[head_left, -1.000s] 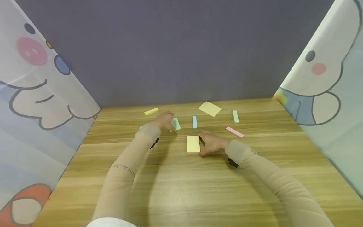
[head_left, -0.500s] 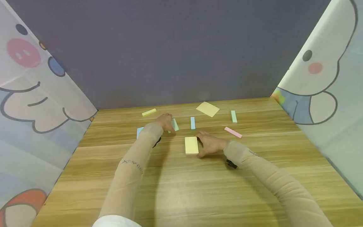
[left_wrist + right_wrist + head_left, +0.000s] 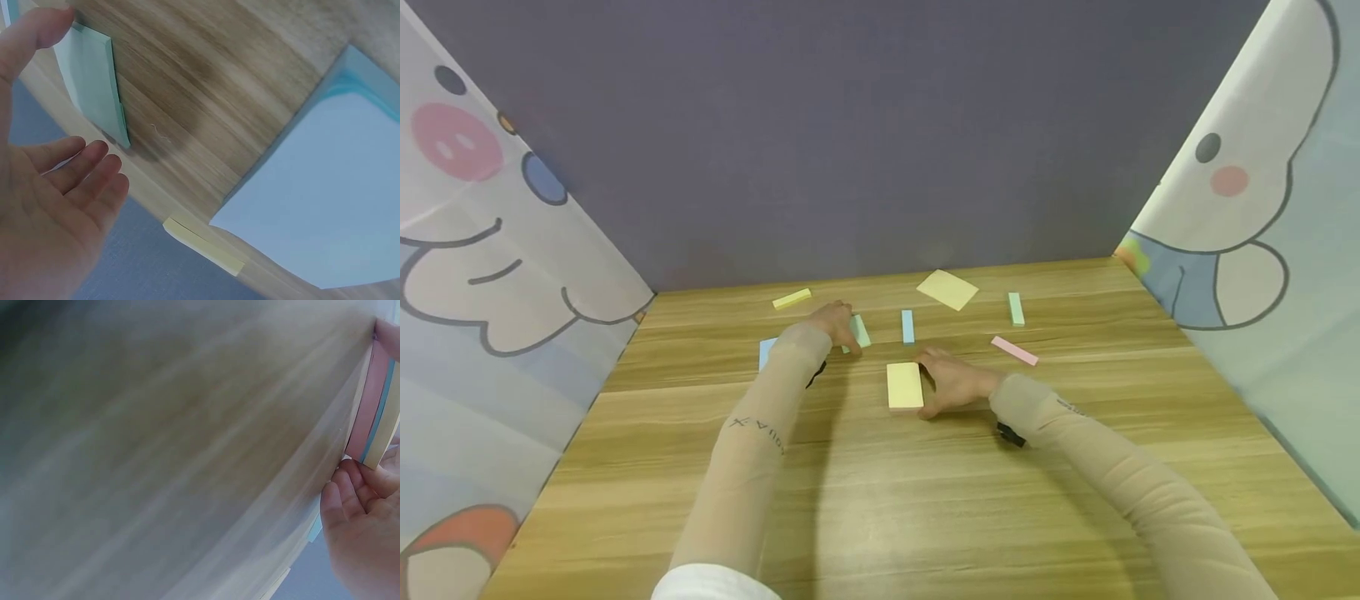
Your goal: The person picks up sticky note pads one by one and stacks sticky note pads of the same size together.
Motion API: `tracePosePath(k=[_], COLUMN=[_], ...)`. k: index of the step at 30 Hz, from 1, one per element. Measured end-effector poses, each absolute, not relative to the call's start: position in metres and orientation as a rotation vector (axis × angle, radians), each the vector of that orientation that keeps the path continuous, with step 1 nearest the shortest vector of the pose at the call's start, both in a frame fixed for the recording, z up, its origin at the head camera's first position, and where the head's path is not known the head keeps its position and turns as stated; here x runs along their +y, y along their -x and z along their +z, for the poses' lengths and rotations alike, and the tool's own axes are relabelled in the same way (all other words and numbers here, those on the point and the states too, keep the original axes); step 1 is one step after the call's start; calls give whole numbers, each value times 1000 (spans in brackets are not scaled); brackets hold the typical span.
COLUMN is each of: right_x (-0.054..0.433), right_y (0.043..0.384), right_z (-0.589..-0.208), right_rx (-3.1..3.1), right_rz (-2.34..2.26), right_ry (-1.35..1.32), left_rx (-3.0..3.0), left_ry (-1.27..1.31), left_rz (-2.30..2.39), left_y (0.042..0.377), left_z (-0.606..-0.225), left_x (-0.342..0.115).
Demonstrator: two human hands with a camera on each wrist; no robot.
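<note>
My right hand (image 3: pixel 955 382) grips a stack of sticky notes (image 3: pixel 905 385) at mid-table, its thumb at one end and its fingers at the other. Yellow tops the stack; pink, blue and yellow layers show along its side in the right wrist view (image 3: pixel 369 406). Farther left, my left hand (image 3: pixel 835 323) hovers at a light green sticky note pad (image 3: pixel 90 75). Its thumb tip overlaps the pad's upper edge in the left wrist view, while the loosely bent fingers sit a little off the opposite end. A blue sticky note pad (image 3: pixel 319 194) lies beside the left wrist, partly covered by the sleeve in the head view.
Narrow sticky note strips lie around: yellow (image 3: pixel 792 298) at back left, a blue strip (image 3: pixel 907 327) behind the stack, a green strip (image 3: pixel 1016 309) and a pink strip (image 3: pixel 1014 350) on the right. A yellow square pad (image 3: pixel 947 289) is near the dark back panel (image 3: pixel 880 150).
The head view has shifted slightly. My left hand has come a little nearer the body over the green pad, and more of the blue pad shows. The right hand and stack stay put.
</note>
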State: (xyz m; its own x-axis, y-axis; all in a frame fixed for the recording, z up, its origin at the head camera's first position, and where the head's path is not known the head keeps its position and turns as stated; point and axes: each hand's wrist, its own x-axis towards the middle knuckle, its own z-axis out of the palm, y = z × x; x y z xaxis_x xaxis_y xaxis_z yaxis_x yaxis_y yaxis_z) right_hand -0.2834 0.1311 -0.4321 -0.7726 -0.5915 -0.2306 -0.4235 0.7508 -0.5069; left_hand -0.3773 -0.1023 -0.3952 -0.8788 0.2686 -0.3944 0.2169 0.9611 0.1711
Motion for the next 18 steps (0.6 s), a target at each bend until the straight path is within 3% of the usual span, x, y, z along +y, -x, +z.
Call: tracePosePath(k=[18], right_x=[131], right_y=[281], right_z=[-431], right_rx=[2551], right_rz=[-624], right_ry=[736], left_rx=[2664], left_ry=[-331], left_rz=[156], left_y=[376], left_z=[-393], left_x=[-96])
